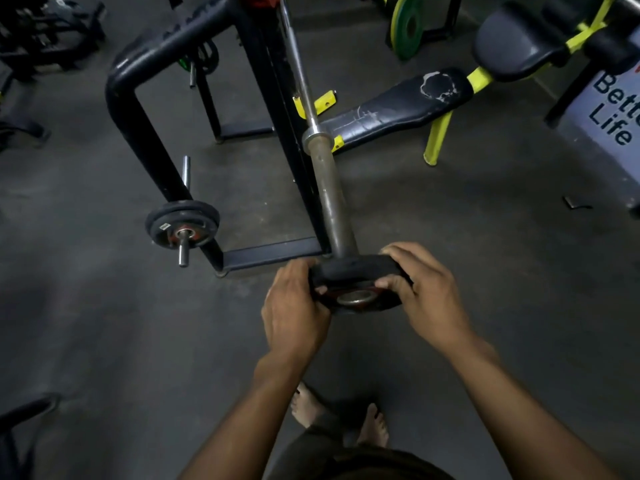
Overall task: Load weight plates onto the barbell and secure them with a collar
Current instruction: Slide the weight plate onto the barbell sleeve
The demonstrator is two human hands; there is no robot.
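A steel barbell (pixel 327 174) runs from the rack at the top toward me, its thick sleeve pointing at my body. A small black weight plate (pixel 356 271) with a red centre ring sits at the near tip of the sleeve. My left hand (pixel 294 313) grips the plate's left rim and my right hand (pixel 424 292) grips its right rim. The sleeve's end shows in the plate's hole. No collar is visible.
A black rack frame (pixel 138 109) stands to the left, with small black plates (pixel 181 225) stored on a peg. A worn black bench (pixel 398 105) with yellow legs lies to the right. A green plate (pixel 407 26) stands at the back. My bare feet (pixel 341 415) are on the dark floor.
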